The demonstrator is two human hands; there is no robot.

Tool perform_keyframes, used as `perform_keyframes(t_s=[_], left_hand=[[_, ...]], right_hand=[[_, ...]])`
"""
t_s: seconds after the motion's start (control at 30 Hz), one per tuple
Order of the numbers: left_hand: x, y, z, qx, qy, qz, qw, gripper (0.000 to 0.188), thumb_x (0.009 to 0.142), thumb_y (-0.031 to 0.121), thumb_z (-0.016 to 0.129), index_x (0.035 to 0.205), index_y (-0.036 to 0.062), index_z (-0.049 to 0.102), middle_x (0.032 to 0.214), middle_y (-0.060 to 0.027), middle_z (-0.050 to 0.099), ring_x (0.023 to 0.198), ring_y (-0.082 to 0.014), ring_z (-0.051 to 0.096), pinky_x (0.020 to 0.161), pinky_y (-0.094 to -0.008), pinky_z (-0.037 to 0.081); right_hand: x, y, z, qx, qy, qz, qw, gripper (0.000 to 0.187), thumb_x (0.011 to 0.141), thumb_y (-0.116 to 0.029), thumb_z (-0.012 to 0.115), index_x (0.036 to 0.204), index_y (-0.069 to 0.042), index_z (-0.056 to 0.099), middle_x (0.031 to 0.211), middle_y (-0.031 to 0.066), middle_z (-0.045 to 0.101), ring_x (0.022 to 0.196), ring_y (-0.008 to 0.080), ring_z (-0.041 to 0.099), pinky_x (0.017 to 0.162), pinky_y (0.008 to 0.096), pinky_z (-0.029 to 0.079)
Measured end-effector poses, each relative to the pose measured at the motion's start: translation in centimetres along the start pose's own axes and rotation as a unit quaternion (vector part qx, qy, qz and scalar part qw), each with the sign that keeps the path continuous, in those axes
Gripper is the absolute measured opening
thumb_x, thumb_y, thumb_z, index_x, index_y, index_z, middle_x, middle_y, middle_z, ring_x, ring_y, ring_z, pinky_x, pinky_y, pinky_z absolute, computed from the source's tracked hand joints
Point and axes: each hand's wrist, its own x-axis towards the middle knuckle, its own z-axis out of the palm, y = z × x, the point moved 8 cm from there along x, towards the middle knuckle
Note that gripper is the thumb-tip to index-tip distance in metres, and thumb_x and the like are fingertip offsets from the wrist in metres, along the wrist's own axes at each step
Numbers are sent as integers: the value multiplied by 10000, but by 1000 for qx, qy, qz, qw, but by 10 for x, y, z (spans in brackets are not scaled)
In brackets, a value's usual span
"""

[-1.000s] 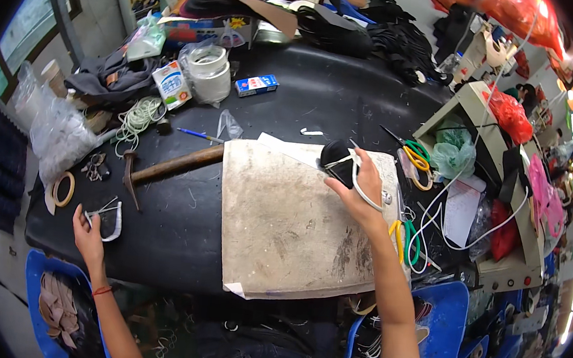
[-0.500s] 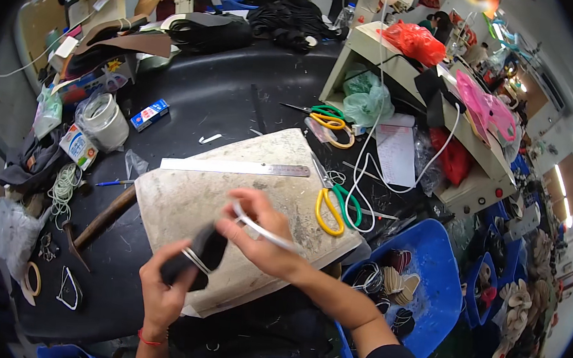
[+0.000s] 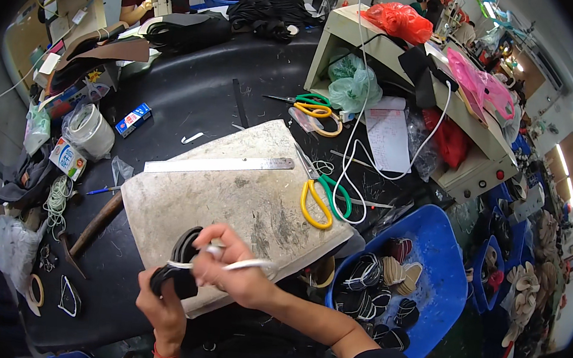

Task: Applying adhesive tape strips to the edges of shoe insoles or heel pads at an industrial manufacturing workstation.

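My left hand [image 3: 163, 310] grips a bundle of black pieces [image 3: 182, 284] by its lower end, over the near edge of a stained pale board. Around the bundle's middle runs a white cord. Close against it, my right hand [image 3: 237, 270] has its fingers closed on a white cord [image 3: 252, 264], a length of which trails off to the right. The right fingers are slightly blurred. On the board [image 3: 189, 204] lie a metal ruler [image 3: 219, 164] and scissors [image 3: 317, 199] with one yellow and one green handle.
At the right stands a blue bin [image 3: 446, 282] holding several tied bundles. A hammer [image 3: 100, 221], a blue pen [image 3: 101, 191] and a coil of cord [image 3: 56, 205] lie left of the board. More scissors [image 3: 313, 106] rest beyond it. Another person works at a sewing machine [image 3: 160, 3] at the far left.
My right hand has drawn down and left, closer to the bundle, with the white cord. The bundle is now more upright in my left hand. The whole view has shifted slightly.
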Motion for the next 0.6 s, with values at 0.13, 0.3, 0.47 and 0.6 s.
perform_keyframes(t_s=[0.13,0.3,0.47,0.6], left_hand=[[0,-2,-8,-140,-46,-95,985,260,1018,220,518,942,-22,573,860,-58,613,752,-100,538,653,-280,431],[5,-9,-48,-761,-232,-38,605,452,1042,352,462,1273,-29,538,1193,-112,622,1058,-228,602,938,-383,487],[22,-103,-89,-272,83,-206,936,374,1022,264,540,1250,-32,556,1096,-66,645,1009,-140,600,876,-278,486],[120,-83,2,-105,-88,-92,986,371,936,205,649,1225,-6,553,968,-70,643,916,-96,565,762,-240,438]], right_hand=[[-13,-14,3,-63,7,84,994,303,965,-112,607,1198,-90,414,745,3,559,549,56,517,447,186,336],[-8,-84,-43,-445,246,-257,822,295,901,-91,647,1146,-37,494,700,19,580,516,107,478,502,241,356],[2,-118,-46,-704,210,-299,608,364,799,-16,684,1146,-41,578,902,86,549,787,208,503,785,360,395],[34,-142,-106,-781,279,-243,504,408,809,-68,684,1192,-15,557,1021,134,563,913,289,521,842,397,408]])
